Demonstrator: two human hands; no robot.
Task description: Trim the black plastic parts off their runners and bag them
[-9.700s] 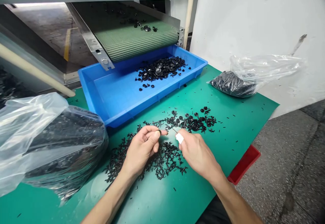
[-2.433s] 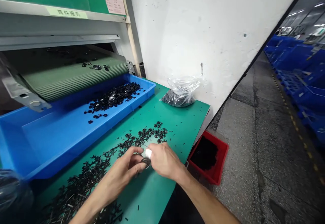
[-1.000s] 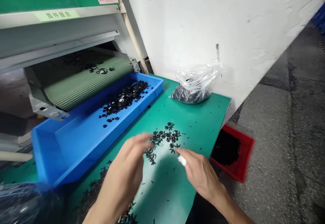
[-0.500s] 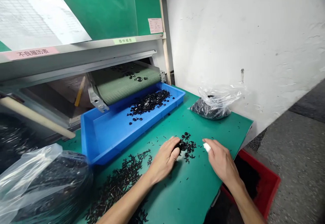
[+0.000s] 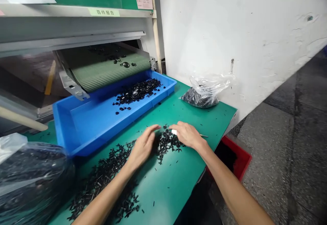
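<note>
My left hand point(image 5: 143, 146) rests on the green table beside a small heap of black plastic parts point(image 5: 167, 144), its fingers stretched out and curved along the heap's left and far side. Over the right edge of that heap lies my right hand point(image 5: 187, 133), palm down with fingers extended; white wrapping point(image 5: 174, 132) covers one fingertip. A thin pointed stick point(image 5: 203, 135) pokes out beyond the right hand; whether the hand touches it is hidden. Left of my left forearm spreads a larger pile of thin black branched pieces point(image 5: 109, 167).
A blue tray point(image 5: 63, 126) with black parts stands under a green conveyor belt point(image 5: 109, 68). One clear bag of black parts point(image 5: 200, 97) sits at the back right, a bigger bag point(image 5: 35, 180) at the left. A red bin point(image 5: 242, 160) is below the table's right edge.
My right hand has moved left onto the heap, and both hands are closer together around it. The heap looks more gathered. The camera view has shifted to the right and down.
</note>
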